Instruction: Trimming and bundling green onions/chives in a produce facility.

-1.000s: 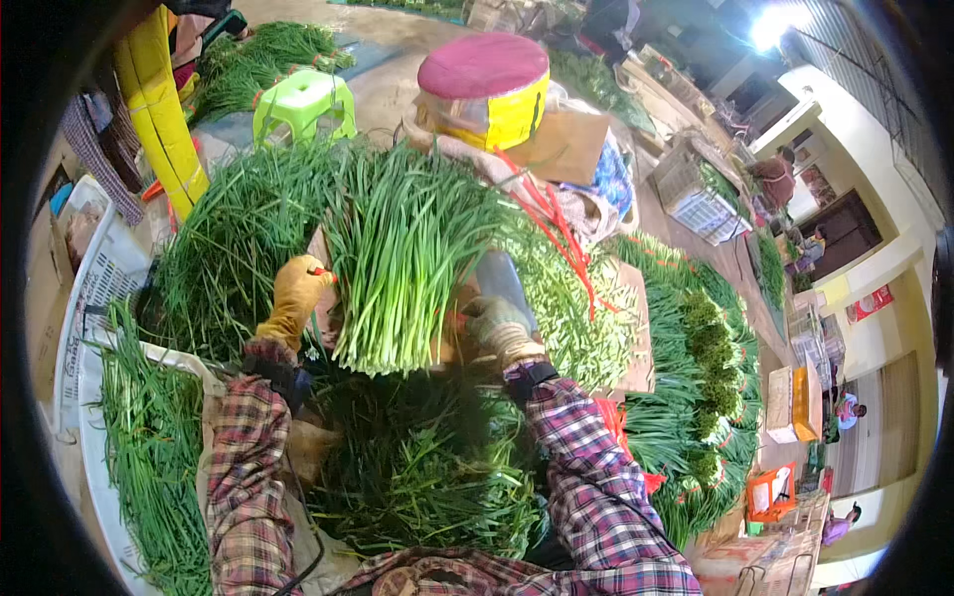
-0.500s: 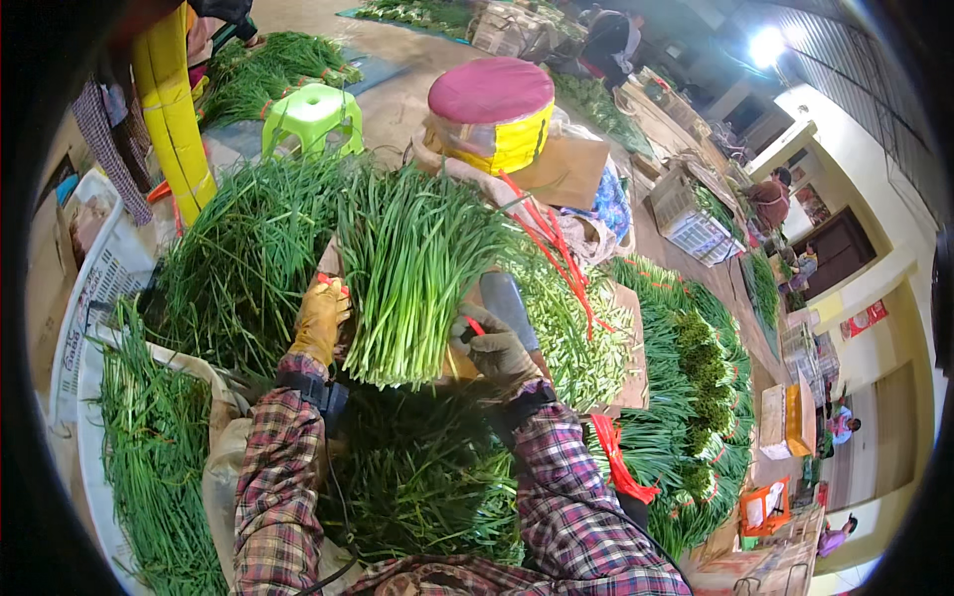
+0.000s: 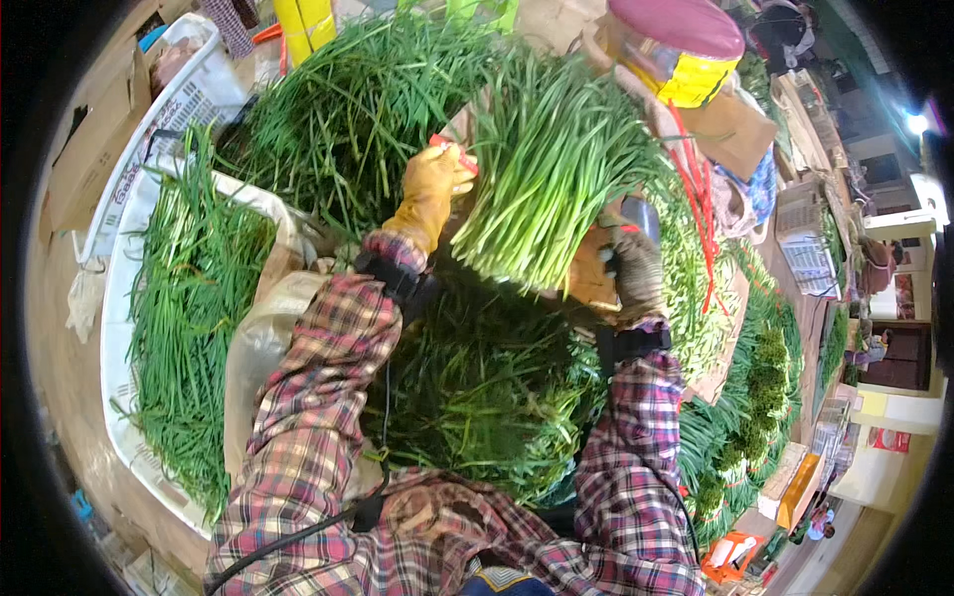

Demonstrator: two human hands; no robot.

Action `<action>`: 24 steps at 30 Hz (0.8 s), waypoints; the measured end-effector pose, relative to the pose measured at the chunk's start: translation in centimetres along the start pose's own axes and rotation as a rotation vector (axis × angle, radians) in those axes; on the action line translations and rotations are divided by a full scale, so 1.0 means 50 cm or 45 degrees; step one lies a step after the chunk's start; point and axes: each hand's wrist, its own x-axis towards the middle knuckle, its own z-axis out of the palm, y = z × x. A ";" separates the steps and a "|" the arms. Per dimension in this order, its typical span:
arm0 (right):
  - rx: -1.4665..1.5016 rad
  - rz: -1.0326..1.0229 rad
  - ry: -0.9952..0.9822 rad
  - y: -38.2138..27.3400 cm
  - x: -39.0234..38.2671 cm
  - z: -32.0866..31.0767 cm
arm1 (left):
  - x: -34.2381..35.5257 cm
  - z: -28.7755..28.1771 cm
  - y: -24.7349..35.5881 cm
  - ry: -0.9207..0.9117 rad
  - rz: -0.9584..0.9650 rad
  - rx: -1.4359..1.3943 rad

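A thick bunch of green chives (image 3: 556,179) lies in front of me, its pale cut ends toward me and its leaves fanning away. At its left side my left hand (image 3: 437,194), in a yellow glove, is closed with a bit of red strip (image 3: 467,161) at the fingertips. My right hand (image 3: 636,268), in a grey glove, is curled at the right side of the cut ends, a small red piece (image 3: 628,228) showing at its fingers. Whether the red runs beneath the bunch is hidden. A brown board (image 3: 594,273) shows under the cut ends.
Loose chives (image 3: 358,119) heap at far left; more fill a white crate (image 3: 119,328) and the space below my hands. Red strips (image 3: 696,189) hang over pale trimmings (image 3: 711,268) at right, near tied bunches (image 3: 760,387). A maroon-topped stool (image 3: 686,35) stands beyond.
The view has shifted, so the bunch and both hands sit higher and further right in the picture. My right hand has turned more upright beside the cut ends.
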 end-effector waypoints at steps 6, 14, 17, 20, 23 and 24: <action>-0.092 -0.013 -0.071 -0.079 0.015 0.171 | 0.003 -0.013 0.037 -0.085 0.304 0.992; -0.467 -0.388 -0.193 -0.025 0.098 0.253 | -0.038 0.044 0.035 0.083 0.645 1.218; -0.606 -0.610 -0.217 -0.006 0.125 0.253 | -0.032 0.055 0.054 0.044 0.537 1.272; -0.549 -0.484 -0.190 -0.030 0.115 0.276 | -0.029 0.050 0.016 0.066 0.705 1.190; -0.764 -0.660 -0.227 -0.036 0.113 0.273 | -0.024 0.058 -0.005 0.076 0.811 1.264; -0.484 -0.569 -0.256 -0.034 0.110 0.275 | -0.016 0.059 -0.017 0.028 0.741 1.207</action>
